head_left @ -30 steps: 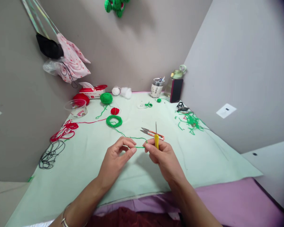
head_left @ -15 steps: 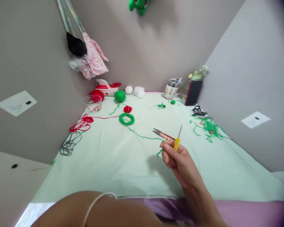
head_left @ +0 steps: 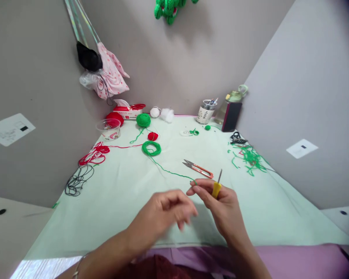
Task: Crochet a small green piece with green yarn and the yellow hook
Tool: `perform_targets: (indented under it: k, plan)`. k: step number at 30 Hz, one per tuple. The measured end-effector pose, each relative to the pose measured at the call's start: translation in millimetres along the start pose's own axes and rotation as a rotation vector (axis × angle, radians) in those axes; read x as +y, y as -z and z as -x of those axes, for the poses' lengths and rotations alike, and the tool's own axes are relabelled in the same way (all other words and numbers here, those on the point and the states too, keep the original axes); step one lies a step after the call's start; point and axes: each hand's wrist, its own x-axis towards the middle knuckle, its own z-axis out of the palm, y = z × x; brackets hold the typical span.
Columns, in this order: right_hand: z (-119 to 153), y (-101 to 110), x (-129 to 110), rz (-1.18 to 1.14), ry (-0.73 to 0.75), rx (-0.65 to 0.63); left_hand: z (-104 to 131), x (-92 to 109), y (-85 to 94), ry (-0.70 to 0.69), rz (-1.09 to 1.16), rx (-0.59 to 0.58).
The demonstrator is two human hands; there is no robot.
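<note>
My right hand [head_left: 221, 203] grips a crochet hook with a yellow handle [head_left: 216, 189], its metal tip pointing up, and pinches the end of a green yarn strand [head_left: 174, 173]. That strand runs back to a coil of green yarn [head_left: 151, 148]. My left hand [head_left: 167, 215] hovers just left of the right hand, blurred, fingers loosely curled and holding nothing I can see. Orange-handled thread snips [head_left: 198, 169] lie on the pale green cloth [head_left: 119, 201] just beyond my right hand.
Red yarn loops [head_left: 93, 155] and black yarn [head_left: 77, 181] lie at the left. A green ball [head_left: 143, 120], a red ball [head_left: 152, 136], a plastic cup [head_left: 108, 129] and a tissue box [head_left: 129, 111] stand at the back. Green scraps [head_left: 248, 158] lie right, near a bottle [head_left: 230, 104] and a jar [head_left: 205, 112].
My left hand, which had dropped out of sight half a second ago, has come back up beside the right hand. The right hand still holds the hook and yarn.
</note>
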Motion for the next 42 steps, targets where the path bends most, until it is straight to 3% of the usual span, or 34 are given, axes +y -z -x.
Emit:
perform_targets:
  k: [2,6,10,15,19,22,28,36,39,42]
  plan:
    - [3.0,-2.3,-2.9,0.045,0.055,-0.018,-11.9,-9.5,2.9,-0.047,0.031,0.147]
    - [6.1,-9.6,-3.1,0.097,0.164,-0.075,-28.6,-24.6,-0.2,-0.026,0.298,0.192]
    - [3.4,-13.0,4.8,0.026,0.071,-0.013,-31.0,-30.9,-7.2,-0.044,0.340,0.297]
    - [-6.6,-10.0,8.8,-0.362,-0.186,0.067,-27.6,-36.1,-7.0,-0.019,0.241,0.259]
    - [-9.8,-8.7,4.0,-0.547,-0.280,-0.056,-28.6,-36.9,-4.9,-0.030,0.233,0.247]
    - [-6.9,-8.1,2.3,-0.528,-0.298,-0.156,-29.2,-35.1,-3.8,-0.081,0.216,0.274]
    - [-5.6,-3.6,2.0,-0.287,-0.298,-0.294,-31.6,-27.6,-1.6,-0.312,-0.039,0.261]
    - [-12.5,0.4,1.0,-0.246,-0.326,-0.342,-42.5,-24.1,0.9,-0.208,0.044,0.149]
    - [-12.5,-3.0,3.4,-0.319,-0.349,-0.293,-42.5,-25.7,2.3,-0.182,0.048,0.187]
    - [-12.8,-5.8,8.0,-0.374,-0.333,-0.201,-40.3,-26.6,2.6,-0.153,0.031,0.147]
